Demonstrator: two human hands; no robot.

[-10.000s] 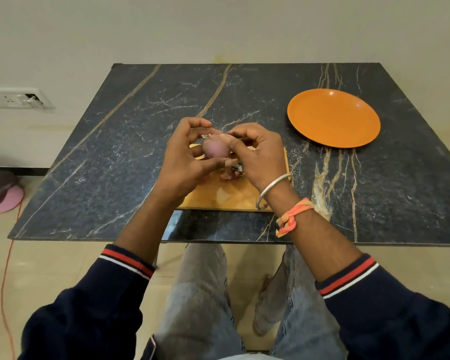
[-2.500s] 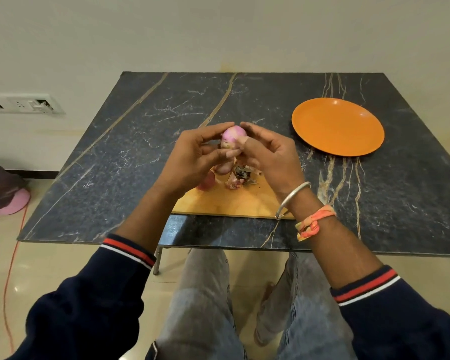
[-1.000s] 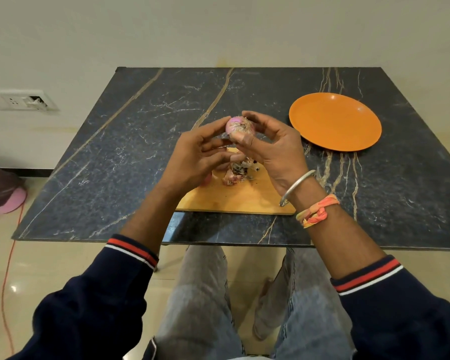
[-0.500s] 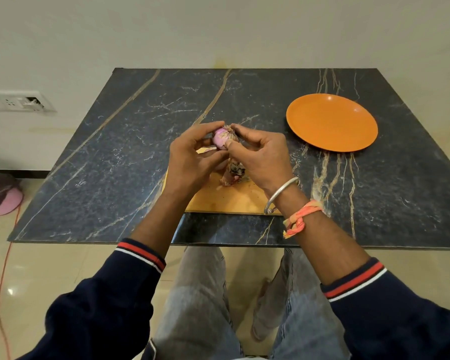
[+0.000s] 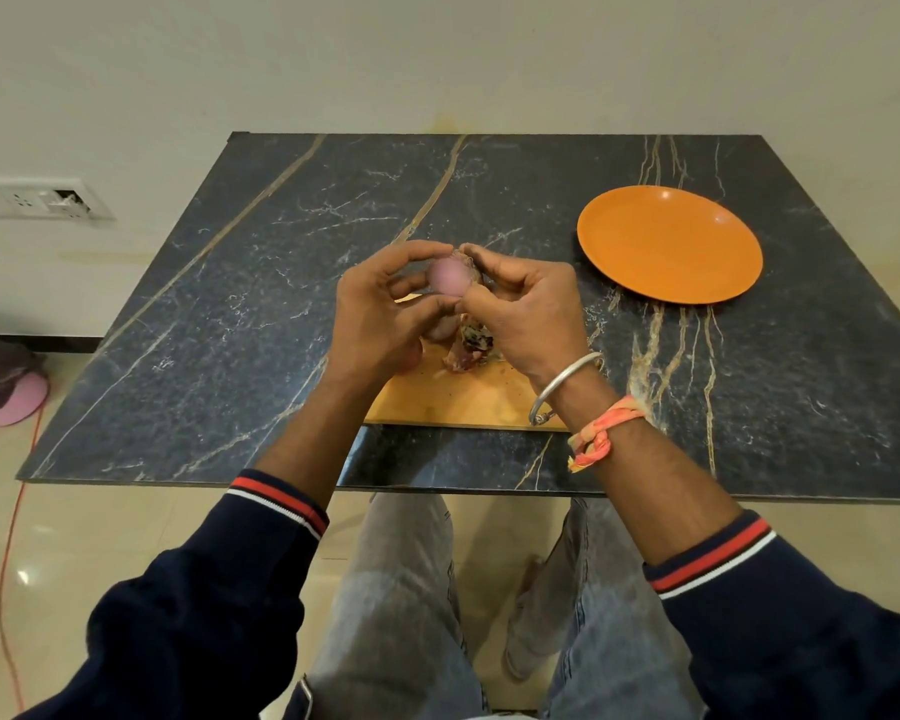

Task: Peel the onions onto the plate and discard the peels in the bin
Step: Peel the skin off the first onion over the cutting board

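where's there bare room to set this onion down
The orange plate is bare. So is the table left of the wooden board and the far strip by the wall. The board's far end is crowded with peels.

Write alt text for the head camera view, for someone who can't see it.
A person's left hand and right hand hold a small pinkish onion above a wooden cutting board, the right one pinching its skin. Loose peels lie on the board; an orange plate sits to the right on the dark marble table.

Pink-purple onion [image 5: 449, 275]; plain orange plate [image 5: 668, 245]; black gold-veined marble table [image 5: 261, 283]; tan cutting board [image 5: 463, 402].
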